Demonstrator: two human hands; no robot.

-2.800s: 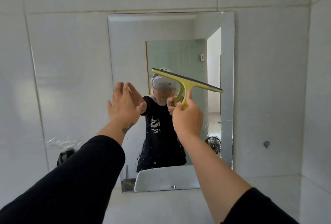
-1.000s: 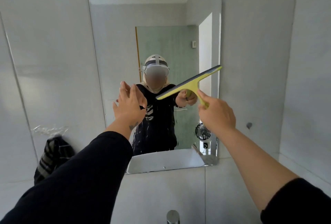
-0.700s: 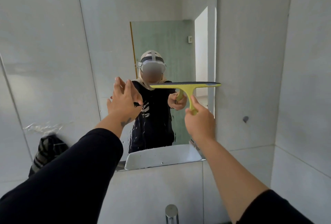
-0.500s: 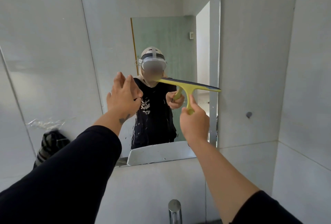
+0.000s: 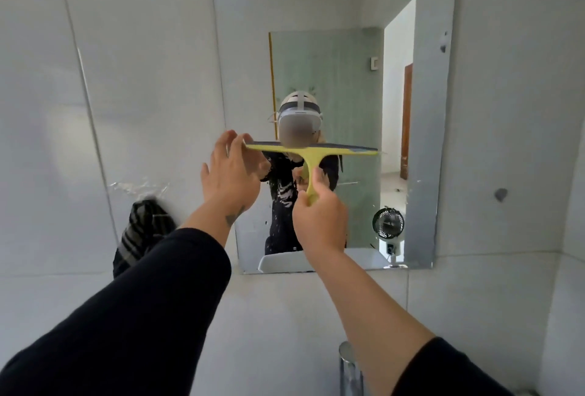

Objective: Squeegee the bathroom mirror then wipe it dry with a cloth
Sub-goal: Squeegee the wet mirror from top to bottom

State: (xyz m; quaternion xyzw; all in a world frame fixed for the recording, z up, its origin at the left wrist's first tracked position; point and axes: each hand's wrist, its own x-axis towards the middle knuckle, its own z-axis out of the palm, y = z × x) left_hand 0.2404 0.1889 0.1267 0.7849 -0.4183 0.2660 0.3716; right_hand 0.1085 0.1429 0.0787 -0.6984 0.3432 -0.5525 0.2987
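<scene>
The rectangular mirror (image 5: 247,47) hangs on the grey tiled wall ahead, with water spots on its lower middle. My right hand (image 5: 319,221) grips the handle of a yellow-green squeegee (image 5: 316,150), whose dark rubber blade lies level across the mirror's middle. My left hand (image 5: 229,180) is raised at the blade's left end, fingers spread, fingertips at the tip. I cannot tell if they pinch it. A dark striped cloth (image 5: 139,237) hangs on the wall left of the mirror.
A chrome tap (image 5: 348,367) stands at the bottom edge below my right arm. A dark spot (image 5: 500,194) marks the wall right of the mirror. A reflected small fan (image 5: 387,224) and white basin (image 5: 281,262) show in the mirror.
The squeegee has shifted left and levelled out at the mirror's middle. My left hand has come to the blade's left tip. The view has tilted up and to the left.
</scene>
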